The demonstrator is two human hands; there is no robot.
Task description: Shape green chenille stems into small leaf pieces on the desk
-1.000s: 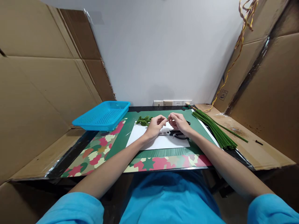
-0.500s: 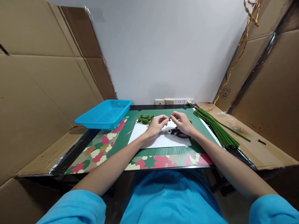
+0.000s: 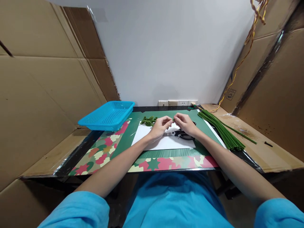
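My left hand (image 3: 161,127) and my right hand (image 3: 184,123) meet fingertip to fingertip above a white sheet of paper (image 3: 139,141). Both are pinched closed on a short green pipe cleaner (image 3: 173,120), of which only a bit shows between the fingers. Under my right hand lie black-handled scissors (image 3: 186,135), partly covered by it. Just beyond my left hand sits a small heap of curled green pipe cleaner pieces (image 3: 148,120) at the paper's far left corner.
A bundle of long green pipe cleaners (image 3: 222,131) lies on the right, one straying outward. A blue plastic basket (image 3: 106,117) stands at the left. Cardboard walls (image 3: 280,88) flank the table, with sockets (image 3: 182,103) behind and a twisted yellow cord (image 3: 237,69) hanging at right.
The view has shifted slightly. My hands stay together in nearly the same place, with small finger movements around the pipe cleaner.
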